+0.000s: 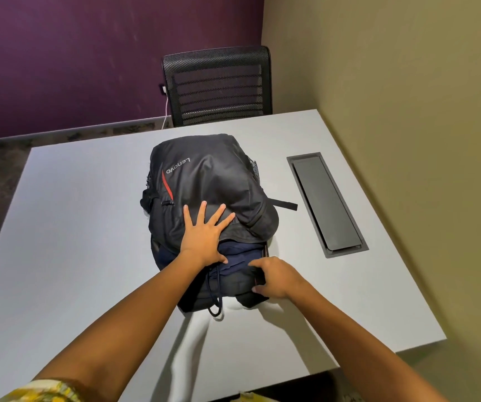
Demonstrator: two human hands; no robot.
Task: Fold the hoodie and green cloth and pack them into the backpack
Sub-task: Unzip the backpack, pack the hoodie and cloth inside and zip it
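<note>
Your left hand (204, 236) was pressed flat on the black Lenovo backpack (204, 181) mid-tabletop (74, 227), right hand (274, 278) pinching its open edge over the navy hoodie (233, 256).

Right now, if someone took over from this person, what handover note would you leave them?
Left hand: flat, fingers spread, pressing on the black Lenovo fabric backpack, which lies on the grey table.
Right hand: fingers curled at the bag's open near edge; the exact grip is hidden.
Dark navy hoodie with drawcord shows inside the opening.
Green cloth: not visible, perhaps inside.
Left: confirm the cloth, close the bag.
</note>
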